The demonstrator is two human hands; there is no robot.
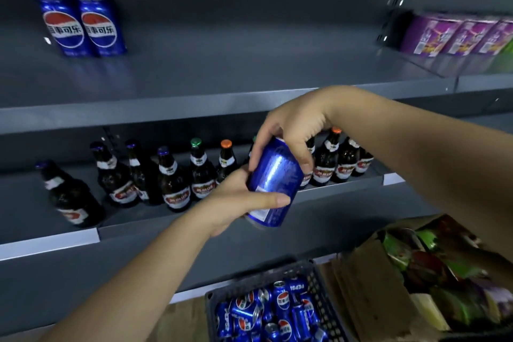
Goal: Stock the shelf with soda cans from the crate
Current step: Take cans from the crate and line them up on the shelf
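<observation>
Item: one blue soda can (pixel 273 178), held in the air in front of the shelving, tilted, between the level of the upper shelf (pixel 222 69) and the lower shelf (pixel 33 203). Left hand (pixel 238 203): comes up from lower left and grips the can's lower half, thumb laid flat across the front and the other fingers curled behind it. Right hand (pixel 291 125): reaches in from the right and clasps the can's top end from above, fingers curled down over the rim and both sides. Upper shelf, far left: two shelved cans (pixel 83 26) of the same blue type, upright, touching side by side, logos facing forward, set back from the front edge. Upper shelf's neighbouring bay, far right: a row of purple packages (pixel 455 33). Lower shelf: a row of brown glass bottles (pixel 172 180) with red-and-white labels and blue, green and orange caps, partly hidden behind the hands. Below, at floor level: dark plastic crate (pixel 249 280), lattice-walled, holding loose cans (pixel 277 308) lying jumbled at various angles. Just beside the crate, to its right: open cardboard box (pixel 361 300) with mixed coloured snack packets (pixel 433 266).
</observation>
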